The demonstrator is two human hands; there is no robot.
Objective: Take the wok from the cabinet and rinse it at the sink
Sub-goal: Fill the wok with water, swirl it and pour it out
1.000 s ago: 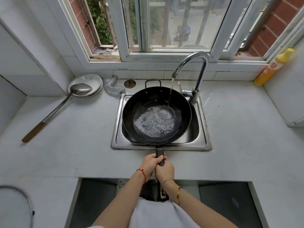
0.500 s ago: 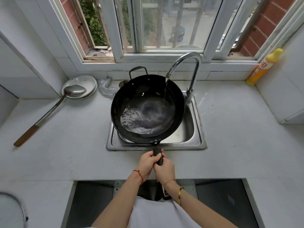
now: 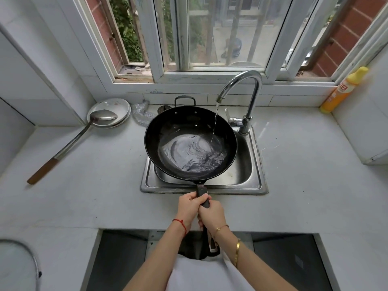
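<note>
1. My left hand (image 3: 192,206) is curled round the wok's handle (image 3: 202,195), just on the near side of the sink (image 3: 257,164), with a red string at the wrist.
2. My right hand (image 3: 212,215) clamps the same handle directly behind the left one, the two hands touching; gold bracelets sit on that wrist and forearm.
3. The handle runs straight from my hands toward the sink, its back end reaching past my wrists toward my body.
4. The black wok (image 3: 190,143) hangs over the sink, covering its left part and overhanging the left rim. Its long axis runs from me toward the window, small loop handle (image 3: 184,100) at the far end.
5. Water swirls in the bowl, gathered toward the near right.
6. The faucet (image 3: 243,95), at the sink's far right corner, pours a stream onto the wok's right inner wall.
</note>
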